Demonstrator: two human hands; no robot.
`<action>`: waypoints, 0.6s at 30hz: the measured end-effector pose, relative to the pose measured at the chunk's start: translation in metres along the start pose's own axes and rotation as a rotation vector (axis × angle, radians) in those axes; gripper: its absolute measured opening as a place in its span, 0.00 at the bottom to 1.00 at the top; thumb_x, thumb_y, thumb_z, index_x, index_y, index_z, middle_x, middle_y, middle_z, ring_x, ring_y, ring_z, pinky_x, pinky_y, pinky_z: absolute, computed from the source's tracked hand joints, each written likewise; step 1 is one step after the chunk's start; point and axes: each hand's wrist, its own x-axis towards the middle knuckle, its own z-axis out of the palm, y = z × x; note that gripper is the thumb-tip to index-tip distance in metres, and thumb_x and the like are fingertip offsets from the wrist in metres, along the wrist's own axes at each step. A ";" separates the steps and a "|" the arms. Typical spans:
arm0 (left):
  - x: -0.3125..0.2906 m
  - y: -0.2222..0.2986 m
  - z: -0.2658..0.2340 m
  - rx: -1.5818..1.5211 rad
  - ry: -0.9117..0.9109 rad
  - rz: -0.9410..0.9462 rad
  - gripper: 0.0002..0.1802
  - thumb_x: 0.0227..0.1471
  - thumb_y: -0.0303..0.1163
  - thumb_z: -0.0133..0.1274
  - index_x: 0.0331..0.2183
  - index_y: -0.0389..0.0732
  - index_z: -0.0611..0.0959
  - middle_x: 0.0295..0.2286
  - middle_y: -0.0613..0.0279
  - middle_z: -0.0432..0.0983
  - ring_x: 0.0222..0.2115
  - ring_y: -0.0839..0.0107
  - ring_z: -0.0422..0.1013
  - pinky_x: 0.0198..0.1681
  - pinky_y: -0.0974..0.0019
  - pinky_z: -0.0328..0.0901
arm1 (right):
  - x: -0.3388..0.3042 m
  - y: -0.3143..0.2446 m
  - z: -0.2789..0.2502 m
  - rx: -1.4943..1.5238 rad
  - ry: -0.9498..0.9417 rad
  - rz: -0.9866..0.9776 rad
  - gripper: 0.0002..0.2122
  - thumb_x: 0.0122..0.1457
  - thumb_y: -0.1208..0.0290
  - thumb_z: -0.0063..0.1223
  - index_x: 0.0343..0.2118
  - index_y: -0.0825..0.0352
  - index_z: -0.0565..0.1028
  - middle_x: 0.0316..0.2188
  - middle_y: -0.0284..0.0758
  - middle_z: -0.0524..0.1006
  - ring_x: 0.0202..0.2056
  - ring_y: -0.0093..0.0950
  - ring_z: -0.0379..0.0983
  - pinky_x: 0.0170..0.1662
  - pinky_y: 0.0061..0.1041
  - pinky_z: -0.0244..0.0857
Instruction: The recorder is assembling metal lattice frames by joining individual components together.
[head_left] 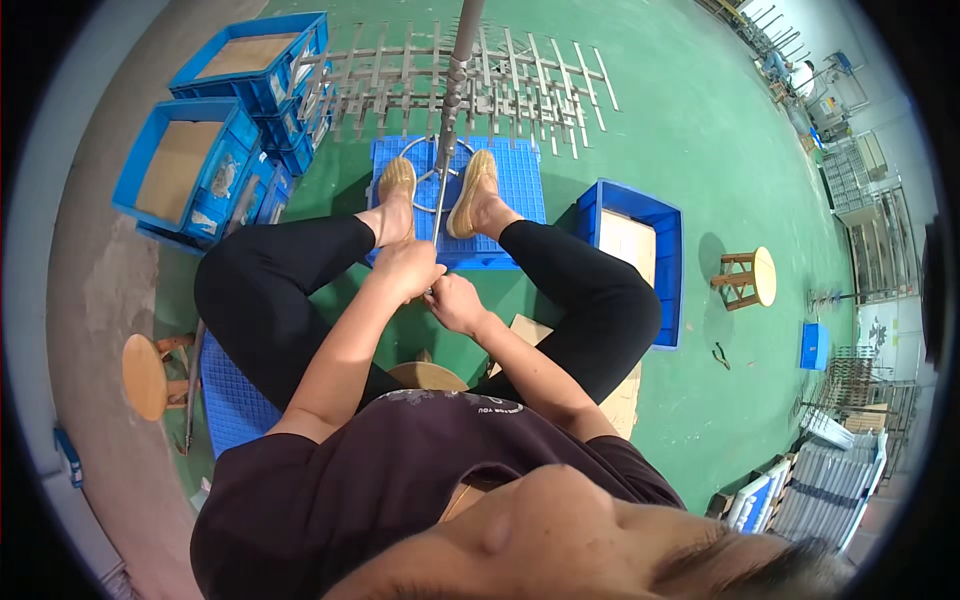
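Note:
Both hands meet in front of me, between my knees. My left hand (405,268) is closed at the near end of a thin metal rod (439,212), which runs away from me toward an upright metal pole (452,95). Close against it, my right hand (457,303) is closed too, its fingers pinched on something small that I cannot make out. Rows of flat metal bars (375,75) branch off the pole on both sides. A round metal ring (468,152) surrounds the pole's foot on a blue plastic platform (520,190), where my feet also rest.
Stacked blue crates (235,165) stand at the far left, and another blue crate (665,270) with cardboard is beside my right knee. A wooden stool (763,277) and pliers (721,355) are farther right. Another stool (145,377) is at left.

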 end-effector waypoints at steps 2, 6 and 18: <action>-0.002 0.002 -0.003 0.141 0.151 0.110 0.14 0.44 0.34 0.49 0.19 0.32 0.78 0.17 0.51 0.73 0.16 0.57 0.69 0.24 0.61 0.64 | 0.001 -0.007 -0.004 0.084 0.013 -0.013 0.09 0.45 0.68 0.48 0.18 0.70 0.70 0.17 0.47 0.72 0.18 0.47 0.67 0.22 0.39 0.59; -0.005 0.002 0.002 0.191 0.251 0.143 0.14 0.42 0.34 0.51 0.20 0.31 0.78 0.20 0.49 0.74 0.20 0.55 0.70 0.26 0.59 0.64 | -0.002 -0.011 -0.011 0.053 0.045 -0.005 0.09 0.45 0.69 0.48 0.19 0.71 0.70 0.17 0.47 0.72 0.18 0.48 0.66 0.22 0.40 0.58; 0.007 0.004 0.011 0.319 0.335 0.198 0.12 0.40 0.33 0.50 0.20 0.32 0.80 0.20 0.48 0.74 0.22 0.53 0.70 0.27 0.59 0.64 | 0.001 -0.011 0.005 0.202 0.214 0.033 0.09 0.44 0.71 0.46 0.14 0.72 0.68 0.15 0.49 0.70 0.18 0.50 0.64 0.21 0.40 0.56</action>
